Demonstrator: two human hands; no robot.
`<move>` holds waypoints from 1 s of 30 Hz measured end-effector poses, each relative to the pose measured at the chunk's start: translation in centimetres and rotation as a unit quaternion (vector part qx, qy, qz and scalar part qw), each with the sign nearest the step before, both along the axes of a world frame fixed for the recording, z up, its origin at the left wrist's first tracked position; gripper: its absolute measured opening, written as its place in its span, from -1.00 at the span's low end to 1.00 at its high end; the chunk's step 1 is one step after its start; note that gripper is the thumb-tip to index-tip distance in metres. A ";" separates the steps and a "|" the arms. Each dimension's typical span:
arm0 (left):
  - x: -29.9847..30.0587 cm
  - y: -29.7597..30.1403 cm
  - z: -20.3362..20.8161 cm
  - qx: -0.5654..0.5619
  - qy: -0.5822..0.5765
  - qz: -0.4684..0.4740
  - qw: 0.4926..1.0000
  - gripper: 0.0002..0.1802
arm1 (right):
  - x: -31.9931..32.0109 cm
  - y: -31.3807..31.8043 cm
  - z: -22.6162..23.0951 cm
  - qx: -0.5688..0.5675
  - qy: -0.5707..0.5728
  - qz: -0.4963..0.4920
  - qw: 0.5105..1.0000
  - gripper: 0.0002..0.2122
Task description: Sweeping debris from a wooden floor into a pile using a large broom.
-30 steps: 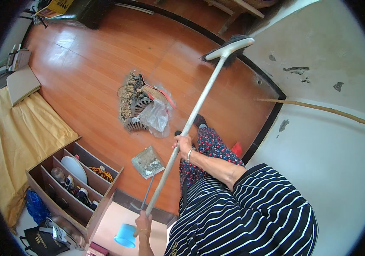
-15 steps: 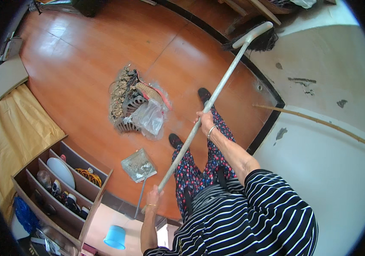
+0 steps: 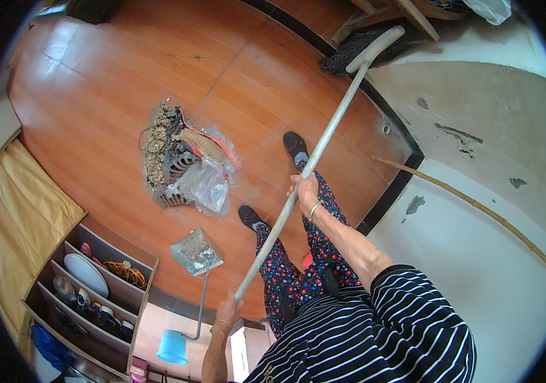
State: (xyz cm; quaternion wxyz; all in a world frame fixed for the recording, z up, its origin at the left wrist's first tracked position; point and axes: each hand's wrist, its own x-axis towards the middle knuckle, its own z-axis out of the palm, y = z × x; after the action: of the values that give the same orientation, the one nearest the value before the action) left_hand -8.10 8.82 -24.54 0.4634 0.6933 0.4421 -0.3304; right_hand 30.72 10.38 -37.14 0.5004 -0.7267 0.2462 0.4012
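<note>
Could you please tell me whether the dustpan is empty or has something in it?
Not empty: greyish debris lies in the dustpan; exactly how full, I cannot tell.

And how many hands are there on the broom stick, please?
2. The right hand grips the broom stick around its middle; the left hand grips it near the end away from the bristles. No other hands show.

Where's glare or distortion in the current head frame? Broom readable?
Head view: pale glare on the floor, upper left; dark skirting bowed by the fisheye; black vignette at the rim. Also head view: broom handle clear, bristles too dark to separate.
</note>
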 end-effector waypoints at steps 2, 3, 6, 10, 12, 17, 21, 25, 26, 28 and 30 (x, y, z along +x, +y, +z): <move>-0.1 1.3 0.1 -0.002 0.007 0.011 1.000 -0.74 | 0.1 0.4 -0.1 -0.007 0.017 -0.016 1.000 -0.82; 0.0 2.0 -0.1 -0.016 0.033 -0.001 0.999 -0.74 | 0.4 0.7 -0.3 -0.007 0.006 -0.022 1.000 -0.82; 0.5 4.0 -1.4 0.018 0.005 -0.003 1.000 -0.74 | 1.4 1.6 -1.2 0.035 -0.019 -0.037 0.999 -0.82; 0.6 5.8 -2.0 0.013 0.001 0.001 1.000 -0.73 | 1.6 2.6 -1.6 0.027 0.001 -0.018 0.999 -0.82; 0.3 6.9 -2.1 0.032 -0.019 -0.052 0.998 -0.74 | 1.6 2.9 -1.4 0.055 0.015 -0.019 0.998 -0.82; -0.2 8.8 -3.5 0.053 -0.007 -0.089 0.995 -0.76 | 2.0 3.5 -1.0 0.055 0.026 -0.055 0.997 -0.86; 0.0 8.1 -4.2 0.026 -0.024 -0.066 0.997 -0.77 | 2.4 3.5 -0.2 0.061 0.040 -0.043 0.996 -0.84; 1.3 7.3 -4.3 0.047 -0.014 -0.077 0.996 -0.77 | 3.0 3.1 0.4 0.048 0.016 -0.035 0.998 -0.85; 1.7 7.3 -4.3 0.031 -0.008 -0.063 0.997 -0.77 | 3.1 3.1 0.4 0.043 0.003 -0.037 0.998 -0.86; 2.8 7.2 -4.6 0.017 -0.001 -0.047 0.999 -0.77 | 4.4 2.9 -0.3 0.052 -0.014 -0.028 0.998 -0.86; 4.0 6.7 -4.7 0.017 -0.060 -0.025 0.998 -0.77 | 5.5 2.7 -1.4 0.053 -0.023 -0.019 0.998 -0.86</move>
State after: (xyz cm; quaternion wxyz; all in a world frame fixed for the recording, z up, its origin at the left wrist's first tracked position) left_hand -4.12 15.53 -29.25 0.4686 0.7303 0.4019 -0.2923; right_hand 36.20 13.04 -38.52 0.5510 -0.7036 0.2270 0.3871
